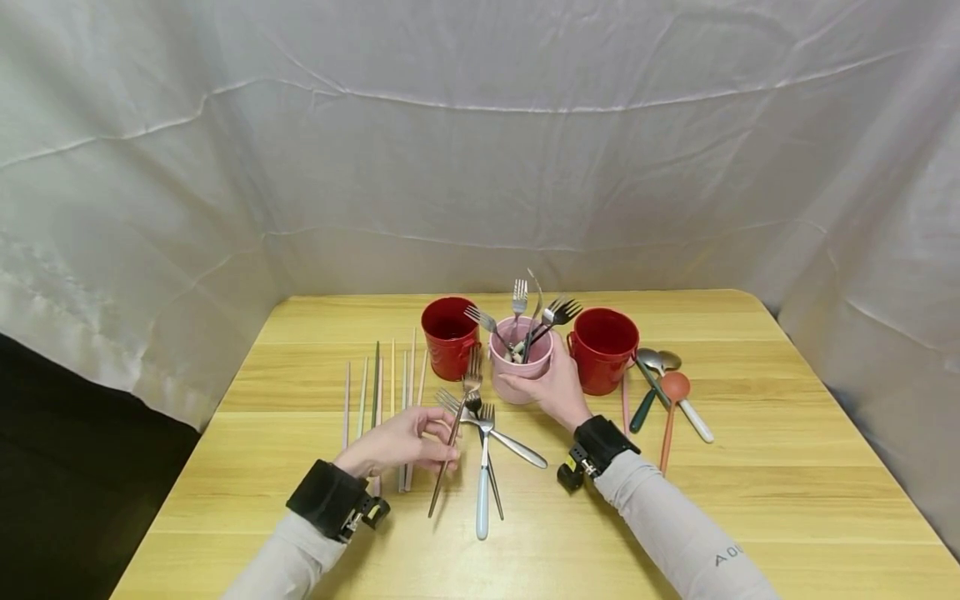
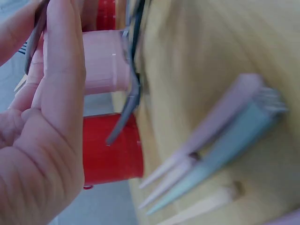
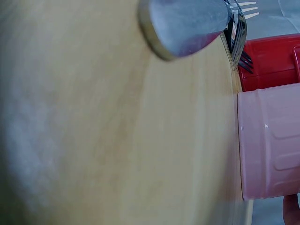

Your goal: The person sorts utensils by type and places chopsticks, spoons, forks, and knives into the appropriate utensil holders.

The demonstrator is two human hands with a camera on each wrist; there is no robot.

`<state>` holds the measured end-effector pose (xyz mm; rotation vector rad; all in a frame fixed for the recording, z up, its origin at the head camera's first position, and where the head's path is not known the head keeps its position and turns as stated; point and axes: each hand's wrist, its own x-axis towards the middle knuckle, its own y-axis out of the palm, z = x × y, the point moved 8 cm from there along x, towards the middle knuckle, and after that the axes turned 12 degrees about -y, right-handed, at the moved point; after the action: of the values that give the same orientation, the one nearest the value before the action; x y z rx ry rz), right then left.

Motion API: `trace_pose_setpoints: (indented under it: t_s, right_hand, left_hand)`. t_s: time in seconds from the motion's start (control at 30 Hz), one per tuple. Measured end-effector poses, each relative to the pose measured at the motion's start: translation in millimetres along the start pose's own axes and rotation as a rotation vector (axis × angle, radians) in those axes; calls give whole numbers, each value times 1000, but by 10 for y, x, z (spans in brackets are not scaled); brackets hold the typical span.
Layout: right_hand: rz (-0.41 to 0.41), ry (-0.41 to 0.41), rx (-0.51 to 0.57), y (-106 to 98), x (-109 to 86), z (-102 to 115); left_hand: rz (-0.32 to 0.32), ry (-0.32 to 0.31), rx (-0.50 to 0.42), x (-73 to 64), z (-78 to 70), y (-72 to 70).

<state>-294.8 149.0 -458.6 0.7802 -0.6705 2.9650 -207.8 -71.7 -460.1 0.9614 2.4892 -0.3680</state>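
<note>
In the head view, my left hand [image 1: 405,442] pinches a fork with a dark brown handle [image 1: 438,493], its tines pointing up and away. Below and right of that fork lie a fork with a pale blue handle [image 1: 482,500], a silver fork [image 1: 521,450] and a dark-handled fork [image 1: 495,487], crossing on the table. My right hand [image 1: 553,385] grips the side of a pink bucket [image 1: 510,388], thumb at the front. Several forks [image 1: 520,302] stand in this bucket, tines up. The right wrist view shows the bucket [image 3: 276,145] upright on the table.
Red buckets stand on each side of the pink one, one left [image 1: 450,357] and one right [image 1: 602,371]. Several chopsticks [image 1: 375,383] lie to the left, partly behind my left hand. At the right lie several spoons, including an orange one [image 1: 676,387].
</note>
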Motion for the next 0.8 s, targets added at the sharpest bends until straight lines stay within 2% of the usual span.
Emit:
trace_pose_setpoints:
  t_s: [0.13, 0.4, 0.57, 0.8]
  right_hand:
    - [1, -5, -5, 4, 2, -9]
    - [5, -12, -7, 10, 6, -24]
    - [10, -7, 1, 4, 5, -22]
    - [16, 0, 22, 4, 0, -14]
  left_hand:
    - [-69, 45, 50, 45, -174, -51]
    - [-191, 124, 38, 152, -540, -106]
    - [-291, 196, 59, 213, -748, -148]
    - [-427, 335, 6, 240, -1112, -206]
